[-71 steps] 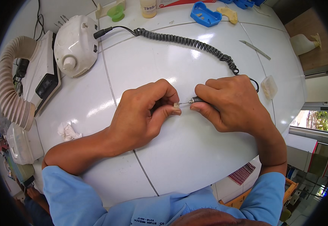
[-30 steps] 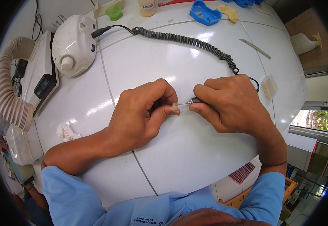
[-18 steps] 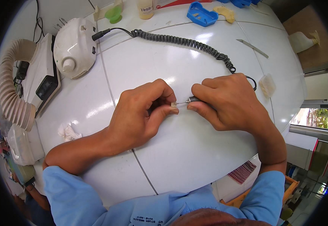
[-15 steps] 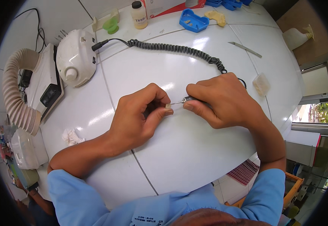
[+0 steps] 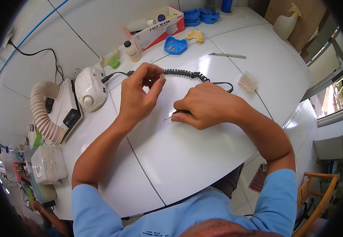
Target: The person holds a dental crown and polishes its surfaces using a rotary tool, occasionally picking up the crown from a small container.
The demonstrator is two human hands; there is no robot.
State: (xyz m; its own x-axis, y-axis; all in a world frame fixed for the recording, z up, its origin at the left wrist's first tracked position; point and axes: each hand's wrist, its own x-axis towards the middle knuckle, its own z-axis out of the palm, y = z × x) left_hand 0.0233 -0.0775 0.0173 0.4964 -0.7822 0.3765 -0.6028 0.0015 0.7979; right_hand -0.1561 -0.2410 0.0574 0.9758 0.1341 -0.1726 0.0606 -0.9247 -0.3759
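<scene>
My left hand [image 5: 138, 94] is raised over the table and pinches a small pale tooth-like piece [image 5: 162, 77] between thumb and fingertips. To its right and nearer me, my right hand [image 5: 211, 106] is closed round a slim dark rotary handpiece [image 5: 181, 112]. A thin metal bur [image 5: 168, 118] sticks out leftward from the handpiece, apart from the pale piece. Most of the handpiece is hidden by my fingers. Behind my hands runs a coiled black cord [image 5: 179, 72], plugged into a white control unit [image 5: 89, 90] on the left.
A white box with a ribbed hose [image 5: 41, 106] stands far left. Along the back are a small bottle [image 5: 132, 52], a cardboard box [image 5: 159, 33], a blue tray [image 5: 175, 46] and a yellowish cast [image 5: 195, 36]. A knife [image 5: 227, 55] and a clear case [image 5: 248, 81] lie at right.
My hands have drawn apart: the left lifted away with the pale piece, and the right lowered the handpiece, its bur off the piece. The view has shifted too.
</scene>
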